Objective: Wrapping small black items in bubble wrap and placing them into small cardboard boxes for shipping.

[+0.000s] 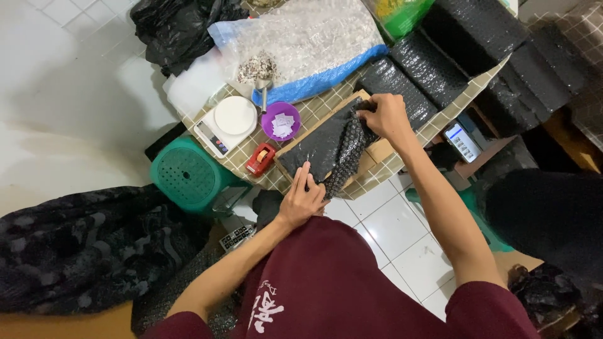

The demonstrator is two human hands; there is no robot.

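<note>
Parcel: black bubble-wrapped package (320, 150) lay on a low tiled table (314, 113).
Left hand (303, 199): pressed flat, fingers open, on the parcel's near edge.
Right hand (386, 116): gripped the wrap's far fold.
Nearby: white scale (226, 124), purple bowl (281, 121), red tape dispenser (260, 159).

Person in a dark red short-sleeved shirt, arms bare

The maroon T-shirt (352, 282) fills the lower middle of the frame, with white printed marks on its front at lower centre. The left hand (303, 199) and right hand (386, 116) are ungloved, without rings or a watch.
</note>
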